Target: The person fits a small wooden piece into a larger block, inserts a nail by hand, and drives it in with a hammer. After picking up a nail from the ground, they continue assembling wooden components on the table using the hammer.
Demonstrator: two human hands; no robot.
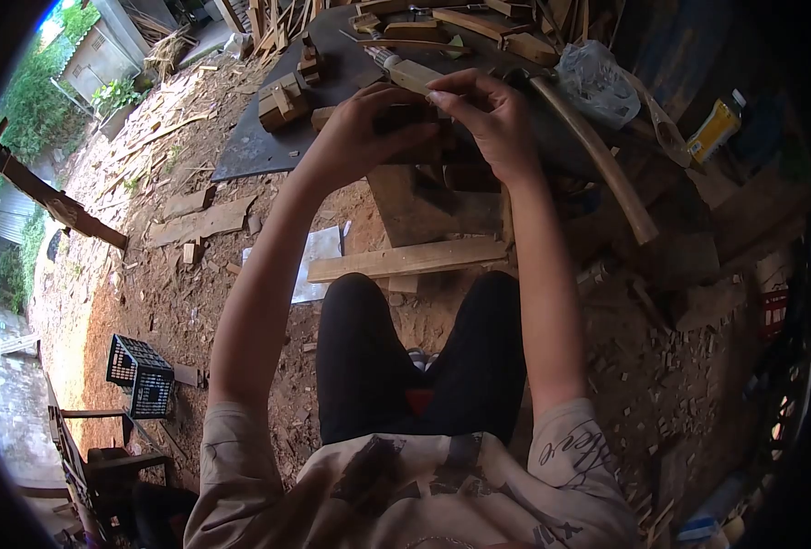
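Over the near edge of the dark worktable, both hands are close together. My right hand pinches the right end of a small pale wooden block between thumb and fingers. My left hand is curled just to the left, its fingertips reaching under the block's near side. Its thumb lies lower, and what is between thumb and fingers is in shadow and cannot be made out. A wooden block with a crosspiece sits on the table left of my left hand. To the right of my right hand rests a long curved wooden handle.
A clear plastic bag and a yellow bottle are at the right. More wooden pieces lie at the back of the table. A plank lies across in front of my knees. A black crate stands on the chip-strewn ground.
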